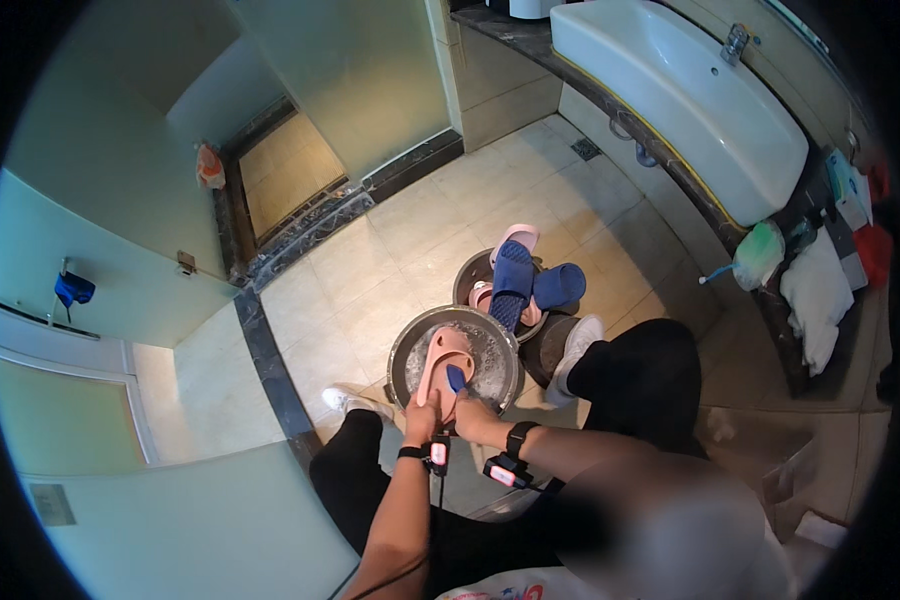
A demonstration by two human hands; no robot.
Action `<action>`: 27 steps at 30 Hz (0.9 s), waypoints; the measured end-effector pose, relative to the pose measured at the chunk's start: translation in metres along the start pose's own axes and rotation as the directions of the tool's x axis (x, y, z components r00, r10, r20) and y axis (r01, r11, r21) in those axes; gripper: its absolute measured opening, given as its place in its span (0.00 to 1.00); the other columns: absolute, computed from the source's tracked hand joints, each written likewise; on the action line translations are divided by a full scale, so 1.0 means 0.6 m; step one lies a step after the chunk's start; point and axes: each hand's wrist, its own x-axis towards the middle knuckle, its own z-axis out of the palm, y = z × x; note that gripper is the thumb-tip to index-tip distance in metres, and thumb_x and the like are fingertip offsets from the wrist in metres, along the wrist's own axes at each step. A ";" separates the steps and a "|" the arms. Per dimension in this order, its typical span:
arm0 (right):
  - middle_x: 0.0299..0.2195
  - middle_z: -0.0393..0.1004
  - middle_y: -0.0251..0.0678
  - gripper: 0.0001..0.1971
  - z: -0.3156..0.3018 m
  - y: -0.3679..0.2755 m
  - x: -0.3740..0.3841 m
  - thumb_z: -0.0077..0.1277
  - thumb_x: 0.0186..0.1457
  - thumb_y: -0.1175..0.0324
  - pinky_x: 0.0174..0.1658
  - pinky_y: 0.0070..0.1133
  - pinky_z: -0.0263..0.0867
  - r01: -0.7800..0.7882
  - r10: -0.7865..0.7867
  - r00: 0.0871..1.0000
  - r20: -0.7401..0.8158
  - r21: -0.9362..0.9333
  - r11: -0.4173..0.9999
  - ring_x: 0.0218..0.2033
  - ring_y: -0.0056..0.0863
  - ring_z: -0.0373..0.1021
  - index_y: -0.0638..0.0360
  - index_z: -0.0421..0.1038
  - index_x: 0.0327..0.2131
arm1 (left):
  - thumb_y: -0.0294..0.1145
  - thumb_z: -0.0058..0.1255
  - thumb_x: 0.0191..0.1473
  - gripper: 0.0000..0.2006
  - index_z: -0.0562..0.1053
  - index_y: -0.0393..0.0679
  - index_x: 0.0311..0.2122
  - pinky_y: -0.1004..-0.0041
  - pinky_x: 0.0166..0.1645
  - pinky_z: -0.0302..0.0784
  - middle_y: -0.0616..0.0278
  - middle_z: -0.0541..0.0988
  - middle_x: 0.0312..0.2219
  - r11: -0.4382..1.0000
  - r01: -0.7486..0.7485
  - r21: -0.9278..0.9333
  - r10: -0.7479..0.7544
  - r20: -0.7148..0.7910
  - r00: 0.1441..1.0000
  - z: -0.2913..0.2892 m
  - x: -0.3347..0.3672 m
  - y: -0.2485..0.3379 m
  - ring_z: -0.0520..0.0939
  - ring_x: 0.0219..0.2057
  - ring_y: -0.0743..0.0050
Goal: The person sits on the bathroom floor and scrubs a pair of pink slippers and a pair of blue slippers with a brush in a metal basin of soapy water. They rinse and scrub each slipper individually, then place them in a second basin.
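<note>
Bathroom tiles surround my basin (402,352). My left hand (422,418) grips the pink slipper (444,362) by its near end; my right hand (467,405) closes on a blue brush (455,378) just ahead. Wet, it could slip and splash.

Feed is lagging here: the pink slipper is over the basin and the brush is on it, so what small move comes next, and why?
Probably stroke the blue brush up the pink slipper: the right hand has it at the heel end, the left hand steadies that end, and the sole's far part over the metal basin looks untouched.
</note>
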 end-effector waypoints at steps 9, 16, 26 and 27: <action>0.49 0.63 0.60 0.27 0.042 0.099 0.193 0.40 0.53 0.73 0.51 0.37 0.63 0.019 -0.056 0.969 -0.239 -0.155 0.988 0.50 0.54 0.64 0.63 0.50 0.58 | 0.33 0.61 0.40 0.31 0.62 0.25 0.46 0.62 0.47 0.72 0.36 0.75 0.36 0.821 0.249 0.513 0.008 -0.446 0.895 0.046 0.049 -0.014 0.77 0.41 0.42; 0.53 0.62 0.55 0.35 0.081 0.102 0.218 0.46 0.51 0.65 0.54 0.36 0.60 -0.055 0.055 0.998 -0.006 -0.077 0.996 0.52 0.50 0.63 0.48 0.43 0.62 | 0.29 0.50 0.42 0.28 0.62 0.22 0.48 0.63 0.50 0.71 0.31 0.73 0.42 0.743 0.412 0.527 -0.202 -0.410 0.889 0.028 0.095 -0.060 0.77 0.44 0.43; 0.40 0.71 0.61 0.36 0.021 0.074 0.226 0.50 0.42 0.70 0.43 0.32 0.67 -0.089 0.084 0.996 0.043 0.114 0.990 0.42 0.46 0.71 0.70 0.51 0.56 | 0.63 0.39 0.54 0.35 0.74 0.31 0.40 0.63 0.47 0.71 0.40 0.77 0.37 0.832 0.201 0.517 -0.110 -0.201 0.973 0.004 0.142 -0.080 0.77 0.43 0.45; 0.36 0.73 0.58 0.34 0.013 0.073 0.224 0.49 0.43 0.71 0.38 0.32 0.68 -0.062 0.057 0.998 0.033 0.152 0.986 0.36 0.44 0.73 0.72 0.51 0.56 | 0.62 0.40 0.55 0.35 0.73 0.30 0.41 0.65 0.47 0.70 0.40 0.77 0.38 0.880 0.160 0.448 -0.106 -0.142 0.984 0.004 0.137 -0.053 0.77 0.43 0.47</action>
